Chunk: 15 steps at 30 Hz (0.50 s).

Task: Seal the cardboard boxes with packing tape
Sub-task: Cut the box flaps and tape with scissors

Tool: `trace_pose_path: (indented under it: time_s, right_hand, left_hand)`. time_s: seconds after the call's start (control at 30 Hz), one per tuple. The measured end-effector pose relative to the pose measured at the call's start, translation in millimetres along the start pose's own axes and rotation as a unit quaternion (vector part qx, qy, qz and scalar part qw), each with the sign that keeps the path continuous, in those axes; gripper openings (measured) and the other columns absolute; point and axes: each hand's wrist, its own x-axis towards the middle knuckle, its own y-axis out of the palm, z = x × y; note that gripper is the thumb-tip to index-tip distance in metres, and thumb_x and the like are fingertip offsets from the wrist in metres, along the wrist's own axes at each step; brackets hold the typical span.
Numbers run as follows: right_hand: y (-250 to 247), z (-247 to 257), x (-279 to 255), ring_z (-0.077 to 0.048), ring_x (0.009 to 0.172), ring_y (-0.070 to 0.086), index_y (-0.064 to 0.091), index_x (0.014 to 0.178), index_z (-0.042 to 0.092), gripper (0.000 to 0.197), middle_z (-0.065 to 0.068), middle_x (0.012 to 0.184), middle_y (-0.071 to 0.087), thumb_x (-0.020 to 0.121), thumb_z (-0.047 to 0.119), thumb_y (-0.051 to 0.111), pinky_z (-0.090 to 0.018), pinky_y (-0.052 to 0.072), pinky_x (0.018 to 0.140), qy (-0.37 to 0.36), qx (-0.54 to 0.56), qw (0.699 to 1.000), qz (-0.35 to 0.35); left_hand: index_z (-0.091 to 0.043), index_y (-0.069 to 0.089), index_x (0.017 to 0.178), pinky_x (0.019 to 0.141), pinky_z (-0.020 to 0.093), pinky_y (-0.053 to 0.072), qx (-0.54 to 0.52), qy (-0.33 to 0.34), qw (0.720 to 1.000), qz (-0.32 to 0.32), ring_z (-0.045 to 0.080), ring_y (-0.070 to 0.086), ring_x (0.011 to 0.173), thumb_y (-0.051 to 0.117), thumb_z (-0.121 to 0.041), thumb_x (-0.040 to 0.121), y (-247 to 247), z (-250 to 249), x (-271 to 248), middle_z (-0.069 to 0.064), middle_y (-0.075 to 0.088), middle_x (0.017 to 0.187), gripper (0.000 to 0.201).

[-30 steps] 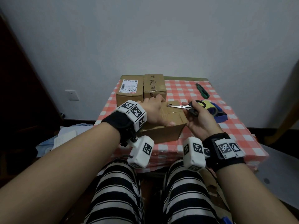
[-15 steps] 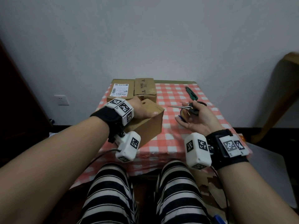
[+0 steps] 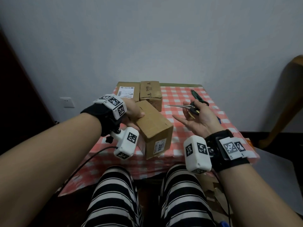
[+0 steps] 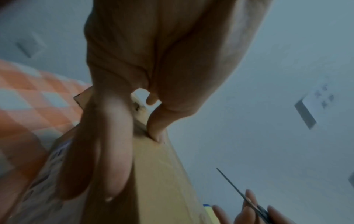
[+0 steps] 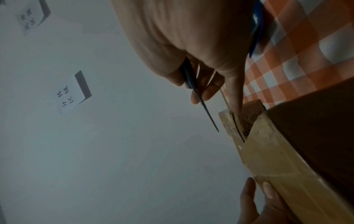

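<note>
Tilted brown cardboard box, taped

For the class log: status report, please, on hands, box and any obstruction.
Left hand grips the cardboard box, tilted. Right hand holds scissors, blades toward the box. Two boxes behind.

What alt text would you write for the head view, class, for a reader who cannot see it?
A left hand grips a tilted cardboard box over a checked table; the right hand holds scissors. Two more boxes sit behind.
</note>
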Motion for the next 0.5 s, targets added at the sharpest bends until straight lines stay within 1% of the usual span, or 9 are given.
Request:
trace_pose_path:
  time_s: [0.07,0.1,0.13,0.17,0.23,0.3,0.37,0.43,0.5]
  right_hand:
    - [1,2,-1,-0.02,0.084,0.058,0.06,0.093,0.013,0.013,-0.011,0.111,0.066,0.1,0.022,0.053,-0.064,0.052,0.083,-0.003,-0.002,1.0,0.0]
    - [2,3,-3,-0.02,0.085,0.058,0.06,0.094,0.013,0.013,-0.011,0.11,0.066,0.1,0.021,0.053,-0.064,0.053,0.081,-0.003,-0.002,1.0,0.001]
    - [4,3,-4,-0.02,0.086,0.057,0.06,0.093,0.012,0.013,-0.011,0.11,0.066,0.1,0.021,0.053,-0.063,0.054,0.079,-0.003,-0.001,1.0,0.002]
    - [5,2,-6,-0.021,0.087,0.057,0.059,0.092,0.011,0.013,-0.012,0.108,0.066,0.1,0.02,0.053,-0.062,0.055,0.078,-0.001,0.002,1.0,0.003]
    - [9,1,-9,-0.022,0.087,0.056,0.058,0.091,0.01,0.013,-0.013,0.103,0.065,0.1,0.017,0.054,-0.059,0.056,0.075,0.003,0.005,1.0,0.009]
    - [12,-2,-11,-0.023,0.086,0.056,0.057,0.092,0.009,0.011,-0.013,0.1,0.064,0.1,0.016,0.054,-0.057,0.056,0.076,0.004,0.002,1.0,0.015]
    - [16,-4,-12,-0.023,0.088,0.056,0.057,0.093,0.01,0.009,-0.013,0.103,0.064,0.099,0.016,0.055,-0.056,0.057,0.079,0.0,-0.011,1.0,0.016]
    - [19,-7,-13,-0.024,0.09,0.057,0.058,0.093,0.01,0.007,-0.014,0.106,0.066,0.098,0.015,0.056,-0.053,0.058,0.08,-0.005,-0.028,0.999,0.014]
    - [21,-10,-13,-0.024,0.093,0.058,0.058,0.095,0.01,0.004,-0.013,0.104,0.069,0.097,0.012,0.056,-0.05,0.058,0.082,-0.007,-0.048,0.999,0.015]
  left_hand:
    - [-0.003,0.043,0.134,0.086,0.048,0.056,0.008,0.001,1.0,0.016,0.034,0.064,0.105,0.07,-0.037,0.085,-2,3,-2,0.015,0.059,0.122,0.065]
    - [-0.011,0.04,0.135,0.088,0.048,0.055,0.002,-0.001,1.0,0.014,0.034,0.06,0.111,0.071,-0.042,0.083,-3,3,-9,0.013,0.052,0.128,0.068]
    - [-0.015,0.035,0.142,0.091,0.047,0.053,0.018,-0.004,1.0,0.003,0.033,0.057,0.114,0.071,-0.046,0.082,-5,4,-8,0.012,0.048,0.134,0.076]
    - [-0.016,0.035,0.143,0.094,0.045,0.052,0.044,0.003,0.999,-0.012,0.031,0.057,0.114,0.069,-0.05,0.082,-5,3,-12,0.012,0.047,0.135,0.078]
    - [-0.012,0.043,0.137,0.091,0.042,0.054,0.054,0.014,0.998,-0.036,0.029,0.063,0.104,0.07,-0.056,0.078,-4,7,-8,0.012,0.055,0.126,0.078]
    - [-0.009,0.051,0.125,0.079,0.042,0.059,0.018,0.007,0.999,-0.028,0.028,0.068,0.091,0.077,-0.06,0.067,-1,9,-6,0.011,0.062,0.111,0.082]
    - [-0.007,0.055,0.114,0.074,0.042,0.06,0.012,0.005,1.0,-0.023,0.027,0.07,0.085,0.079,-0.064,0.06,0,10,-7,0.01,0.066,0.101,0.082]
    - [-0.008,0.055,0.112,0.077,0.041,0.06,0.026,0.007,1.0,-0.015,0.027,0.07,0.085,0.076,-0.069,0.059,-2,11,-11,0.01,0.066,0.101,0.084]
    - [-0.008,0.051,0.121,0.081,0.043,0.059,0.031,0.013,0.999,0.013,0.028,0.068,0.09,0.074,-0.075,0.049,-6,14,-13,0.013,0.064,0.11,0.101]
